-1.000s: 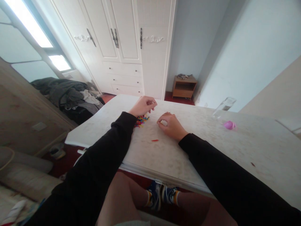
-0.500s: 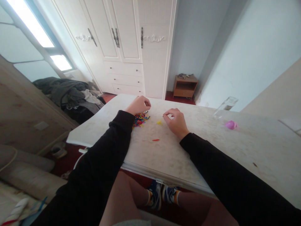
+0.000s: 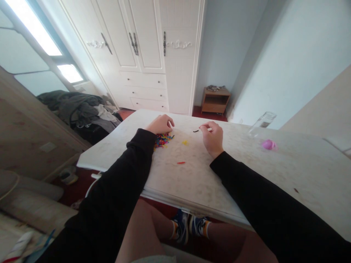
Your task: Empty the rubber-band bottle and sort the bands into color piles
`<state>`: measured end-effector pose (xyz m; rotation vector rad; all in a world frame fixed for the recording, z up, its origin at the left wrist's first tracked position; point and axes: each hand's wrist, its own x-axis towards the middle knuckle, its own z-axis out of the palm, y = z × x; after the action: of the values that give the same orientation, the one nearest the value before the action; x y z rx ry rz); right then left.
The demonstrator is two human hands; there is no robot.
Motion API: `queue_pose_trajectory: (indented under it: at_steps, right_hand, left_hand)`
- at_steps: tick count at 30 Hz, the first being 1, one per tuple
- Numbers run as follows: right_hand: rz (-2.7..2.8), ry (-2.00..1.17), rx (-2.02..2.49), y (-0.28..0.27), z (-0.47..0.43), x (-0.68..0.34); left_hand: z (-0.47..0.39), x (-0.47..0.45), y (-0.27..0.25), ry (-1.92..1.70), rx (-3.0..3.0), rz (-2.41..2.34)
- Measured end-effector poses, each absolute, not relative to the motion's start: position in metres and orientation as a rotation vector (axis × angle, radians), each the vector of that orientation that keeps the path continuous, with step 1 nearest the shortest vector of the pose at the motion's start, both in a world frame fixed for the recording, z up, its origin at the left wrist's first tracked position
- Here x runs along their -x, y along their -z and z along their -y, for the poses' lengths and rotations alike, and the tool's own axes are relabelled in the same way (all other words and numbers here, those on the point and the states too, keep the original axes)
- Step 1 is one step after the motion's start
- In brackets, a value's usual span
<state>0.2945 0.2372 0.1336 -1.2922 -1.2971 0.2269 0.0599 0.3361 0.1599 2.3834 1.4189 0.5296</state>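
My left hand [image 3: 161,124] rests at the back of a pile of small, thin, many-coloured pieces [image 3: 163,140]. Its fingers are loosely curled, with a gap between thumb and forefinger and nothing visible in it. To the right, my right hand [image 3: 213,138] has thumb and forefinger pinched together; whether anything is between them is too small to tell. Just left of those fingertips lies a short black strip [image 3: 195,131]. A few yellow bits [image 3: 184,143] sit between the hands. Nearer me is a single red strip [image 3: 181,163] on the white table [image 3: 189,179].
A clear glass bottle or jar [image 3: 261,124] lies toward the table's right back. In front of it is a crumpled pink-purple object [image 3: 268,144]. A small brown mark or scrap [image 3: 296,190] shows farther right. Beyond the table stands a white wardrobe [image 3: 145,54].
My right hand has shifted right and slightly back. A black strip now shows by its fingertips. My left fingers have loosened a little and moved slightly back and left.
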Motion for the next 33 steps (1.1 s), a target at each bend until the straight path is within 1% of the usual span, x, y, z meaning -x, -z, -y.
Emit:
queue_pose_trajectory:
  at_steps: [2, 5, 8, 10, 18, 23, 33]
  right_hand:
    - [1.304, -0.239, 1.304, -0.133, -0.237, -0.294]
    - [1.321, -0.252, 1.319, -0.133, -0.237, -0.293]
    - [1.353, -0.269, 1.309, -0.132, -0.237, -0.292]
    - [1.389, -0.282, 1.294, -0.130, -0.238, -0.291]
    - [1.590, -0.455, 1.137, -0.125, -0.238, -0.287]
    - [1.657, -0.507, 1.040, -0.125, -0.237, -0.287]
    - [1.654, -0.510, 1.023, -0.126, -0.236, -0.286]
  left_hand:
    - [-0.339, -0.061, -0.158, -0.580, -2.368, -1.406]
    - [-0.342, -0.063, -0.155, -0.759, -2.344, -1.326]
    - [-0.342, -0.068, -0.155, -0.932, -2.251, -1.121]
    - [-0.337, -0.073, -0.156, -0.963, -2.140, -0.967]
    - [-0.323, -0.091, -0.157, -0.811, -1.870, -0.661]
    - [-0.322, -0.092, -0.157, -0.792, -1.810, -0.613]
    - [-0.318, -0.091, -0.159, -0.780, -1.861, -0.614]
